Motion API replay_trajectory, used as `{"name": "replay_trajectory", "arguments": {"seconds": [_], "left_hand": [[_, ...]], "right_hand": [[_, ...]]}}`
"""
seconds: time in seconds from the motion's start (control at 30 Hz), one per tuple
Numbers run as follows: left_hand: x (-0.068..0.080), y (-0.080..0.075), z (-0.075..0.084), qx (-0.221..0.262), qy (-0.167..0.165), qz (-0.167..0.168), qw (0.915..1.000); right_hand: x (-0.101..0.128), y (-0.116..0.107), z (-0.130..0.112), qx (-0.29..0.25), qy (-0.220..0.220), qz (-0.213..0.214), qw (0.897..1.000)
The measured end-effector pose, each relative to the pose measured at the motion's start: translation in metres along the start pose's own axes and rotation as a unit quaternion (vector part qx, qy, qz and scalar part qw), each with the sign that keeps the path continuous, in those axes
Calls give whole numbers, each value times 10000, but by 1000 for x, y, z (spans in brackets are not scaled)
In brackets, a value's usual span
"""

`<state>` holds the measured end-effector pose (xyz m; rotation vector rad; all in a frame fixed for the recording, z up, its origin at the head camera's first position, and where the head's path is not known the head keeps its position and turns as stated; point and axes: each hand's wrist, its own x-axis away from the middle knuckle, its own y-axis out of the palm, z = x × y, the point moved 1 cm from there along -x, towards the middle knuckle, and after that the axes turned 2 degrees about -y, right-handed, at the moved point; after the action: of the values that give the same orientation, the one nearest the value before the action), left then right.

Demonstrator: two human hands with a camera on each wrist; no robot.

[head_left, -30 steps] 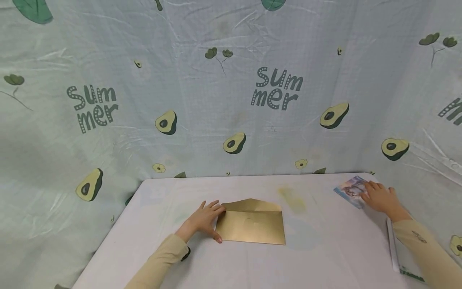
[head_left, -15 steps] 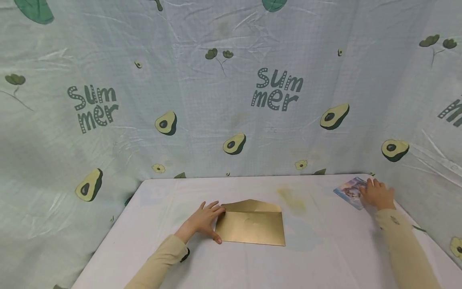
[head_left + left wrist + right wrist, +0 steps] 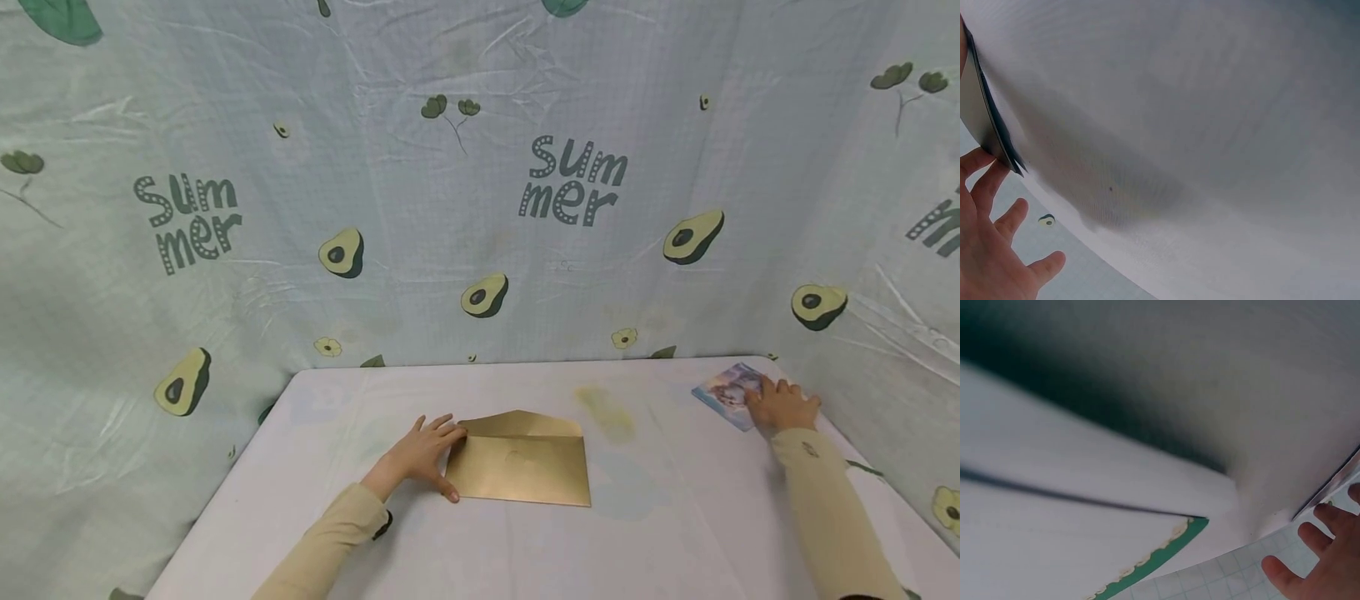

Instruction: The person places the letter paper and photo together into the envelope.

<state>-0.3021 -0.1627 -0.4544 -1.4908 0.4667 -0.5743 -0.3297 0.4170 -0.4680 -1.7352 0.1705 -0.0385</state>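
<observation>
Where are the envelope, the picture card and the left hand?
envelope [image 3: 521, 471], head view, middle of its gold front.
picture card [image 3: 723, 392], head view, uncovered left part of its printed face.
left hand [image 3: 420, 454], head view, back of the hand.

The gold rectangular paper envelope [image 3: 517, 468] has a smooth metallic sheen with a soft satin gloss. The small printed picture card [image 3: 729, 393] appears to be glossy coated paper. The white table surface [image 3: 660, 533] is matt and smooth, with faint yellowish staining. The pale green avocado-print cloth backdrop [image 3: 450, 208] is thin woven fabric, creased and matt. Both beige sleeves [image 3: 330, 542] are soft matt cloth.
</observation>
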Motion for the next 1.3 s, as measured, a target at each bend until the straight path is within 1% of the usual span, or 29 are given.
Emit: {"name": "replay_trajectory", "arguments": {"seconds": [0.07, 0.3, 0.5, 0.63, 0.77, 1.03, 1.3], "left_hand": [[0, -1, 0, 10, 6, 2, 10000], [-1, -1, -1, 55, 21, -2, 10000], [-2, -2, -2, 37, -8, -7, 10000], [-4, -2, -2, 67, -17, 8, 10000], [-4, -2, -2, 23, -32, 20, 10000], [-5, -2, -2, -2, -30, -12, 10000], [-6, -3, 0, -36, -14, -54, 10000]], "right_hand": [[1, 1, -1, 57, 35, -3, 10000], [1, -1, -2, 173, 150, -211, 9995], [0, -7, -3, 119, 43, -154, 9998], [1, -12, -4, 73, -32, -38, 10000], [4, -14, -3, 70, -22, 48, 10000], [6, -13, 1, -84, 140, -294, 9994], [0, -18, 5, 76, 247, -189, 9995]]}}
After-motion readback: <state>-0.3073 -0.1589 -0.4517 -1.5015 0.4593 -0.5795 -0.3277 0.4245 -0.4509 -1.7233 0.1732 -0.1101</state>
